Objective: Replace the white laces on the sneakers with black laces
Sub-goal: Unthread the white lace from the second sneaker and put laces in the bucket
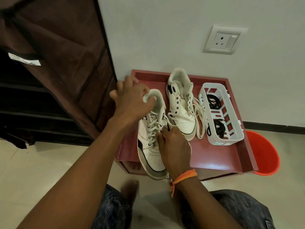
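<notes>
Under right hand [173, 146]: laced sneaker [151, 146]

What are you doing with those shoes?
A person is taking the white laces out. The left hand grips the collar of the near sneaker, and the right hand pinches its white lace. The far sneaker lies partly unlaced. Coiled black laces wait in the white basket.

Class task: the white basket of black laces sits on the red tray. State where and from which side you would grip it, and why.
Grip the white basket by its long right-hand rim, coming from above and the right. Its open top leaves the rim exposed, and that side faces away from the right sneaker, whose loose white laces lie against the basket's left wall.
</notes>
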Demonstrator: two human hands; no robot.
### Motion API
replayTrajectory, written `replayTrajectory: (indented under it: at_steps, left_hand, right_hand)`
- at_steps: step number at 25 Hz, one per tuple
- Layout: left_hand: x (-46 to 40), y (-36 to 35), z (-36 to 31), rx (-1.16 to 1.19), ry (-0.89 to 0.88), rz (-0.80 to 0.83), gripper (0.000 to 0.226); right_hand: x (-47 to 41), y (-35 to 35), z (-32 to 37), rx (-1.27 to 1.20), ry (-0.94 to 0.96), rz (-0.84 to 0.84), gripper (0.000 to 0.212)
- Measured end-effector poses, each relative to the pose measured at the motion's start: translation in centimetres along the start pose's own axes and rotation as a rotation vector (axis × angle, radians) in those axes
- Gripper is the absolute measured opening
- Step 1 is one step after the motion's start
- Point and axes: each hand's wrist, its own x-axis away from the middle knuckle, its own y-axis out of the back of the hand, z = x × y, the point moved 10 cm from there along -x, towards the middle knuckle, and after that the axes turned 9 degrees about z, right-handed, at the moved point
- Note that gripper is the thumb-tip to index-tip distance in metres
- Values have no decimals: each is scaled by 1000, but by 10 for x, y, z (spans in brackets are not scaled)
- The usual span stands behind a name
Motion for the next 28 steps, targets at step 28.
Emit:
replayTrajectory:
  at_steps: [28]
  left_hand:
    - [-1, -48, -9, 27, -132, 260, 19]
  right_hand:
    - [-11, 5, 2, -27, 113, 40, 24]
